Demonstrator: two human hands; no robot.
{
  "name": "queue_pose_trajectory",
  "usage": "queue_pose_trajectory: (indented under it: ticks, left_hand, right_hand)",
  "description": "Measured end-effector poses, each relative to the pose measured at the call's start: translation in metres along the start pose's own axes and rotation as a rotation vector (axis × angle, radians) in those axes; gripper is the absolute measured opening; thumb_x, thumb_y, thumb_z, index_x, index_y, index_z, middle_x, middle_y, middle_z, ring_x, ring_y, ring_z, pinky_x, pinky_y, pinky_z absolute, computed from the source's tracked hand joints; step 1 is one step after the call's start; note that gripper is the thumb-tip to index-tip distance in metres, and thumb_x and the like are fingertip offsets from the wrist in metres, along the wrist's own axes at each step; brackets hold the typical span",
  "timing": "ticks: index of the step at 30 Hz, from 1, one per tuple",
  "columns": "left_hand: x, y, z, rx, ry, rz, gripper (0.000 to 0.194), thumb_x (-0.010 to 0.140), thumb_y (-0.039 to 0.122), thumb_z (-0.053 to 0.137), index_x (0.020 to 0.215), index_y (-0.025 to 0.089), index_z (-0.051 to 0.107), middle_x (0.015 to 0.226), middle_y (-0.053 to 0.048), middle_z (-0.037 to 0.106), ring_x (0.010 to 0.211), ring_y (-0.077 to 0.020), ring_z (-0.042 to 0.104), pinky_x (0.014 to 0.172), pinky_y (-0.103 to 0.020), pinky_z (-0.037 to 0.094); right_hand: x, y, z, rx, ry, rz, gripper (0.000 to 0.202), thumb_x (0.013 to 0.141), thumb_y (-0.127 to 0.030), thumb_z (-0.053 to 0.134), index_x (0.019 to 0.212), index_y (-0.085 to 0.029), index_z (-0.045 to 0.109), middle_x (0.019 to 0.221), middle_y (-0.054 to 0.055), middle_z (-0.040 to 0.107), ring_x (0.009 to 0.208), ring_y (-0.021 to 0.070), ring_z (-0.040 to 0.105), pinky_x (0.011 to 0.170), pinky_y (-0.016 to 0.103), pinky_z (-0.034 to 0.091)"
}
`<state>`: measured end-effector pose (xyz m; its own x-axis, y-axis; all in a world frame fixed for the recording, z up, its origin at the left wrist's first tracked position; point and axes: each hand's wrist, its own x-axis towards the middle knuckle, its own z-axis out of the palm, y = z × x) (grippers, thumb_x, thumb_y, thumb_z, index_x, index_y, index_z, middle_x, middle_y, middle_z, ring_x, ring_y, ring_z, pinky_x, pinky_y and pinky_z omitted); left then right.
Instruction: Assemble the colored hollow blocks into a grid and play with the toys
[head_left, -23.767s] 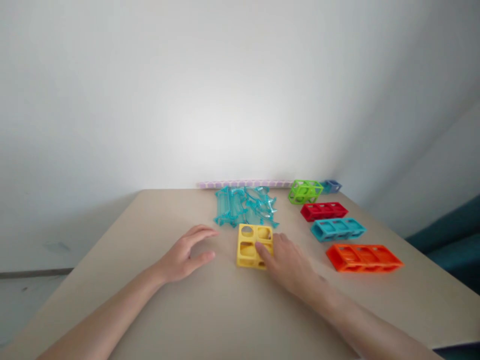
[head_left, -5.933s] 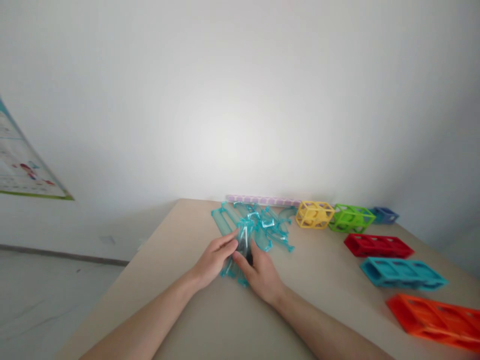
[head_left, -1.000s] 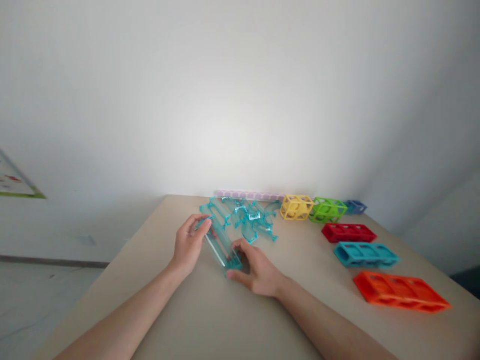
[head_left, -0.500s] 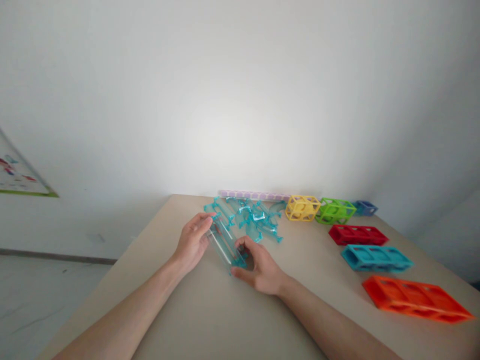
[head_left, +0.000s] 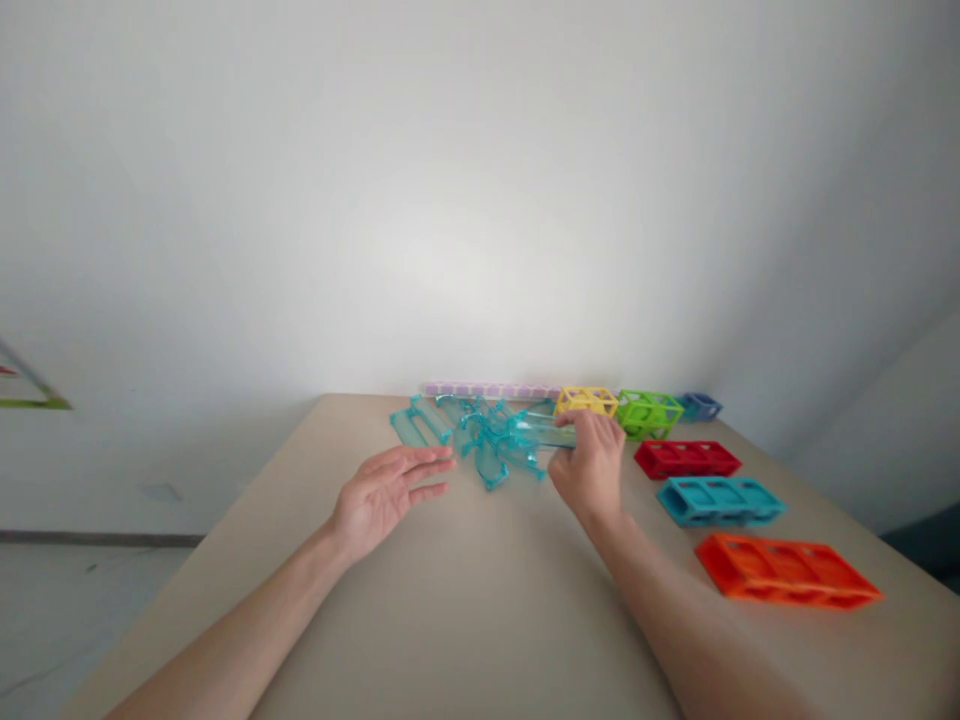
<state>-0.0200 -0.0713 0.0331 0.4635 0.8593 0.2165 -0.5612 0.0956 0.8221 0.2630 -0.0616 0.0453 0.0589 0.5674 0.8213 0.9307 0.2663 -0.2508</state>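
Observation:
My right hand [head_left: 594,460] grips one end of a clear plastic tube [head_left: 544,430] with teal ends. The tube points left, its far end over a heap of see-through teal plastic pieces [head_left: 491,470]. Some of these pieces look like curved or straight channels, and they overlap, so single shapes are hard to make out. Left of the heap, my left hand [head_left: 386,495] is open with the fingers stretched out and nothing in it. Its fingertips are near the closest teal pieces.
On the right, red [head_left: 686,459], teal [head_left: 720,501] and orange [head_left: 784,570] open-framed blocks lie in a row. Yellow [head_left: 585,401], green [head_left: 649,414] and blue [head_left: 701,406] frames stand at the back. A purple patterned strip [head_left: 491,390] runs along the wall.
My left hand has let go of the clear tube and opened. My right hand has carried the tube right and away from me, turning it sideways. The view has shifted slightly.

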Motion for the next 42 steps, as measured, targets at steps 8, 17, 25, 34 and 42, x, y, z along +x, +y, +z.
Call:
queue_pose_trajectory:
  ticks: [8, 17, 25, 34, 42]
  left_hand:
    - [-0.001, 0.0, 0.001, 0.047, 0.035, -0.057, 0.026, 0.077, 0.031, 0.064, 0.093, 0.013, 0.074, 0.108, -0.017, 0.069, 0.104, -0.0319, 0.062, 0.089, -0.049, 0.05]
    - [-0.001, -0.001, -0.001, 0.052, 0.021, -0.046, 0.026, 0.078, 0.029, 0.062, 0.094, 0.013, 0.074, 0.104, -0.016, 0.068, 0.099, -0.0299, 0.062, 0.086, -0.046, 0.051]
    - [0.002, -0.003, -0.001, 0.106, 0.162, -0.033, 0.022, 0.075, 0.03, 0.067, 0.085, 0.012, 0.073, 0.091, -0.014, 0.069, 0.086, -0.0251, 0.064, 0.075, -0.04, 0.054]
    - [0.015, -0.015, -0.03, 0.799, 0.668, 0.065, 0.03, 0.064, 0.023, 0.069, 0.094, 0.017, 0.07, 0.094, -0.007, 0.062, 0.067, -0.0155, 0.059, 0.063, -0.031, 0.053]
    - [0.017, -0.02, -0.057, 1.548, 0.489, 0.143, 0.03, 0.065, 0.035, 0.075, 0.092, 0.023, 0.074, 0.12, -0.013, 0.056, 0.115, -0.0342, 0.05, 0.101, -0.046, 0.038]
  right_hand:
    - [0.002, 0.078, 0.019, -0.232, -0.249, 0.175, 0.026, 0.06, 0.0, 0.043, 0.072, -0.019, 0.055, 0.08, 0.006, 0.062, 0.091, 0.0251, 0.055, 0.104, 0.058, 0.022]
    - [-0.001, 0.067, 0.02, -0.23, -0.277, 0.211, 0.024, 0.065, -0.001, 0.047, 0.073, -0.018, 0.062, 0.094, 0.012, 0.057, 0.103, 0.0307, 0.048, 0.101, 0.067, 0.02]
    - [-0.007, 0.002, 0.024, 0.03, -0.389, -0.027, 0.031, 0.079, -0.005, 0.047, 0.101, -0.019, 0.063, 0.104, 0.01, 0.058, 0.103, 0.0238, 0.053, 0.096, 0.038, 0.041]
    - [-0.027, -0.024, 0.041, 0.239, -0.565, -0.139, 0.034, 0.086, -0.021, 0.055, 0.12, -0.019, 0.056, 0.133, 0.016, 0.044, 0.113, 0.0256, 0.053, 0.101, 0.045, 0.043]
    - [-0.032, -0.032, 0.045, 0.436, -0.667, -0.206, 0.041, 0.085, -0.014, 0.051, 0.127, -0.017, 0.053, 0.143, 0.018, 0.038, 0.126, 0.028, 0.048, 0.105, 0.048, 0.04]
